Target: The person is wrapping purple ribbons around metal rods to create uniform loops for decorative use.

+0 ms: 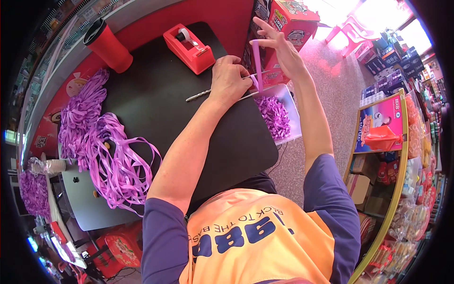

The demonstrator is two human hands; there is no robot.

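The right hand [279, 47] pinches the top of a folded strip of purple plastic ribbon [257, 64] and holds it upright, while the left hand [229, 80] closes around silver metal scissors [201, 94] at the strip's lower end. Just below sits a clear tray [294, 113] of cut purple ribbon pieces at the black tabletop's [165, 99] edge. A red tape dispenser [188, 47] stands behind the hands, with a red cup [108, 45] and loose ribbon heaps [101, 146] to the left.

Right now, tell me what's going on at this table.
A person is working purple ribbon at a black table. The right hand holds a ribbon strip upright; the left hand grips scissors at its lower end. Cut pieces fill a clear tray; a ribbon pile and red tape dispenser sit nearby.
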